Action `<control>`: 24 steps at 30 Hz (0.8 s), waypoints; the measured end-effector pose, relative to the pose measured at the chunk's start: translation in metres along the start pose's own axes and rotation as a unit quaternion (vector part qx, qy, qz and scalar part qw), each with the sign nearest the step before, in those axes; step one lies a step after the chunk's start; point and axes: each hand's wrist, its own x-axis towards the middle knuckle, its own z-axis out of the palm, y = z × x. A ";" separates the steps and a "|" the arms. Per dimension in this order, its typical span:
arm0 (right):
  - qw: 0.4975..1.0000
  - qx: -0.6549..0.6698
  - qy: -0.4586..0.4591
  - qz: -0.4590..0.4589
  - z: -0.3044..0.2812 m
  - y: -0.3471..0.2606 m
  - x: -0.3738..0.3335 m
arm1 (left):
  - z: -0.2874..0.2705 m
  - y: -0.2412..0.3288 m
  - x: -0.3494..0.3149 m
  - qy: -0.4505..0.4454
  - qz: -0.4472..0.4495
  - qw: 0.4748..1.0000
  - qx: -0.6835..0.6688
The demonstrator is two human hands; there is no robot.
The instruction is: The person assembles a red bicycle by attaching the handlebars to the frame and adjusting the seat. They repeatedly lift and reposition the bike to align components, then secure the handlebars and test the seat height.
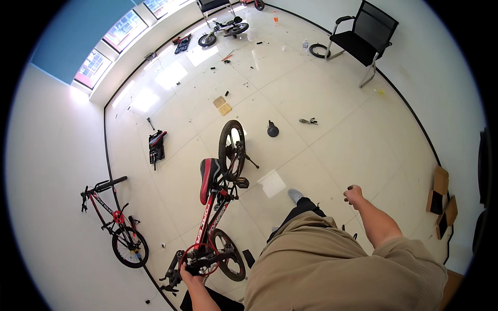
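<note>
A red, white and black bicycle (212, 215) stands upright to my left, its rear wheel (232, 150) far from me and its front wheel (228, 255) near. My left hand (192, 274) is closed around part of its dark handlebar; the exact spot under my fingers is partly hidden. A red cable (218, 266) loops beside that hand. The saddle (209, 181) is black and red. A kickstand (252, 161) reaches out by the rear wheel. Out to my right, clear of the bicycle, my right hand (354, 195) hangs in the air with curled fingers, and nothing shows in it.
Another bicycle frame (109, 210), with one wheel, leans by the left wall. An open tool case (156, 147) lies beyond it. Farther off are cardboard pieces (222, 105), a round dark part (273, 129), a small balance bike (223, 32), a tire (319, 50) and a chair (361, 36). Open boxes (441, 202) stand right.
</note>
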 end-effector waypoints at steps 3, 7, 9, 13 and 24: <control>0.996 0.022 -0.015 -0.081 0.008 -0.070 -0.005 | -0.013 0.001 -0.002 -0.002 -0.003 1.000 -0.018; 0.993 0.032 -0.024 -0.114 0.001 -0.122 -0.012 | -0.038 -0.006 0.020 0.011 -0.002 1.000 -0.021; 0.993 0.016 -0.024 -0.111 0.001 -0.125 -0.004 | -0.058 -0.014 0.041 -0.003 0.006 0.999 -0.052; 0.996 -0.033 -0.032 -0.078 -0.002 -0.093 0.021 | -0.061 -0.020 0.053 0.013 0.027 0.998 -0.063; 0.993 -0.080 -0.054 -0.066 -0.001 -0.074 0.019 | -0.077 -0.004 0.059 0.005 0.025 0.999 -0.035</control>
